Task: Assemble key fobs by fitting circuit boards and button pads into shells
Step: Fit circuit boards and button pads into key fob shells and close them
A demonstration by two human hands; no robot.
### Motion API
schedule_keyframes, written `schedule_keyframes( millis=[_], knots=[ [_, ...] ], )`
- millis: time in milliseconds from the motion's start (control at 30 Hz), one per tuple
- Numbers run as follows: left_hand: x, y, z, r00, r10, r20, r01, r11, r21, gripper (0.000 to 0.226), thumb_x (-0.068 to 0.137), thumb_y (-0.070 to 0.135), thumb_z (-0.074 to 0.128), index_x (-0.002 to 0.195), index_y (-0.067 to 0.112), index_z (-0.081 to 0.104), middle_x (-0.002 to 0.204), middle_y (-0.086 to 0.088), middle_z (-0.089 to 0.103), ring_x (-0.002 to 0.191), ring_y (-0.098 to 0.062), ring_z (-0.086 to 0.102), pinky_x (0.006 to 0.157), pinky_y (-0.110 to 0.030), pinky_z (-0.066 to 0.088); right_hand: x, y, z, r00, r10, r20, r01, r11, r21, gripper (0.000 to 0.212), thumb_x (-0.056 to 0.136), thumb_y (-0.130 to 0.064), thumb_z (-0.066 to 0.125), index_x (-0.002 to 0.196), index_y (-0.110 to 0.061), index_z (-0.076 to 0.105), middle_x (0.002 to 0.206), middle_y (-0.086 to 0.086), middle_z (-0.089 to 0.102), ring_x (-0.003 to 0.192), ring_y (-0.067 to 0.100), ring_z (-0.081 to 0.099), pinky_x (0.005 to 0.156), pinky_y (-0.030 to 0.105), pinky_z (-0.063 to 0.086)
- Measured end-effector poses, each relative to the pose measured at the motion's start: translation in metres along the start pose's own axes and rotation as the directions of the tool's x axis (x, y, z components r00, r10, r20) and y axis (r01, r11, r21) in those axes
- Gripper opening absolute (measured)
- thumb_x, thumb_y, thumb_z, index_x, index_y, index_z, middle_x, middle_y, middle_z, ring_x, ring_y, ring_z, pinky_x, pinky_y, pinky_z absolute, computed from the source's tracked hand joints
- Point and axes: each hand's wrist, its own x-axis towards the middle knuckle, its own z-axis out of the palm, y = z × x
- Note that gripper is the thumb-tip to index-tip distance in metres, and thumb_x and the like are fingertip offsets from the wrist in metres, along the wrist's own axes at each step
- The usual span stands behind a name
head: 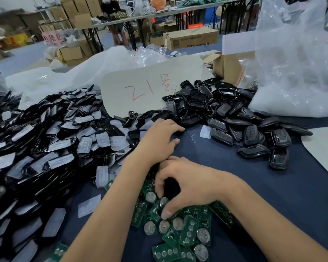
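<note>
Head view: right hand [186,183] pinches circuit board [156,211]; left hand [159,137] on shell [135,134].

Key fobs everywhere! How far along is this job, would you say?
Done: a cluster of closed fobs lies at right. In hand: the right hand is picking a circuit board from the green pile, while the left hand reaches toward the shells. Left: a large heap of shells with button pads and empty shells remains, so most work lies ahead.
</note>
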Motion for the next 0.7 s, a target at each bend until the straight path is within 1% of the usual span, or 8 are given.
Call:
schedule_keyframes(
  millis=[100, 200, 300, 400, 467, 533, 600, 700],
  knots=[
    [-0.002, -0.002, -0.006, 0.998, -0.035, -0.059, 0.03, 0.996, -0.08, 0.008, 0.087, 0.026, 0.077, 0.092, 0.022, 0.072, 0.094, 0.009, 0.071, 0.098, -0.017, 0.058, 0.091, -0.038, 0.047, -0.003, 0.008, -0.008, 0.998, 0.034, -0.045, -0.03, 0.995, 0.092, 0.029, 0.079, -0.035, 0.09, 0.078, -0.028, 0.061, 0.087, -0.014, 0.062, 0.083, 0.004, 0.055, 0.077, 0.028, 0.05],
    [-0.005, -0.005, -0.009, 0.995, -0.095, -0.021, 0.092, 0.99, -0.11, 0.02, 0.079, 0.03, 0.082, 0.069, 0.023, 0.066, 0.068, 0.01, 0.064, 0.078, -0.008, 0.055, 0.07, -0.034, 0.045, -0.007, 0.022, -0.014, 0.988, 0.018, -0.151, 0.022, 0.965, 0.261, 0.028, 0.087, -0.023, 0.084, 0.078, -0.022, 0.057, 0.072, -0.016, 0.057, 0.065, 0.002, 0.05, 0.067, 0.022, 0.044],
    [-0.005, -0.003, -0.009, 0.992, -0.09, -0.083, 0.086, 0.995, -0.051, 0.018, 0.071, 0.021, 0.08, 0.08, 0.023, 0.065, 0.077, 0.011, 0.061, 0.083, -0.011, 0.048, 0.072, -0.036, 0.041, -0.008, 0.034, -0.017, 0.937, 0.08, -0.341, 0.12, 0.84, 0.528, 0.015, 0.093, -0.01, 0.076, 0.101, -0.017, 0.066, 0.077, -0.005, 0.061, 0.064, 0.013, 0.057, 0.061, 0.028, 0.049],
    [0.0, -0.003, -0.007, 0.984, -0.149, -0.094, 0.164, 0.968, 0.188, 0.046, 0.073, 0.055, 0.08, 0.104, 0.027, 0.06, 0.099, 0.009, 0.055, 0.103, -0.02, 0.043, 0.085, -0.038, 0.038, -0.003, 0.046, -0.018, 0.818, 0.225, -0.529, 0.246, 0.695, 0.675, 0.031, 0.099, 0.002, 0.063, 0.122, -0.016, 0.07, 0.079, 0.0, 0.053, 0.061, 0.012, 0.053, 0.05, 0.021, 0.04],
    [0.002, -0.003, -0.005, 0.972, -0.232, -0.042, 0.235, 0.933, 0.273, 0.058, 0.073, 0.072, 0.074, 0.108, 0.028, 0.06, 0.099, 0.008, 0.051, 0.108, -0.025, 0.04, 0.083, -0.039, 0.03, 0.001, 0.051, -0.018, 0.74, 0.319, -0.592, 0.299, 0.633, 0.714, 0.03, 0.098, 0.006, 0.062, 0.121, -0.011, 0.071, 0.077, -0.003, 0.054, 0.061, 0.012, 0.053, 0.048, 0.021, 0.038],
    [0.001, -0.003, -0.004, 0.968, -0.243, -0.067, 0.252, 0.947, 0.199, 0.052, 0.074, 0.067, 0.078, 0.102, 0.028, 0.059, 0.094, 0.009, 0.052, 0.104, -0.023, 0.039, 0.082, -0.039, 0.028, 0.003, 0.056, -0.018, 0.665, 0.419, -0.618, 0.315, 0.593, 0.741, 0.019, 0.096, 0.007, 0.066, 0.109, -0.007, 0.07, 0.074, -0.001, 0.06, 0.06, 0.014, 0.053, 0.048, 0.02, 0.039],
    [-0.001, -0.003, -0.006, 0.97, -0.206, -0.132, 0.217, 0.973, 0.077, 0.034, 0.08, 0.046, 0.082, 0.097, 0.026, 0.06, 0.088, 0.01, 0.058, 0.099, -0.02, 0.046, 0.082, -0.039, 0.034, 0.003, 0.058, -0.019, 0.603, 0.486, -0.633, 0.331, 0.569, 0.752, 0.014, 0.095, 0.006, 0.067, 0.096, -0.008, 0.07, 0.073, 0.003, 0.062, 0.061, 0.014, 0.053, 0.048, 0.019, 0.039],
    [-0.002, 0.005, -0.008, 0.957, -0.24, -0.164, 0.18, 0.933, -0.312, 0.014, 0.091, 0.017, 0.075, 0.09, 0.021, 0.062, 0.077, 0.003, 0.063, 0.07, -0.017, 0.064, 0.062, -0.032, 0.048, 0.003, 0.057, -0.022, 0.572, 0.496, -0.654, 0.406, 0.521, 0.751, 0.017, 0.1, 0.0, 0.064, 0.094, -0.016, 0.068, 0.083, 0.008, 0.062, 0.064, 0.013, 0.056, 0.048, 0.022, 0.04]
  ],
)
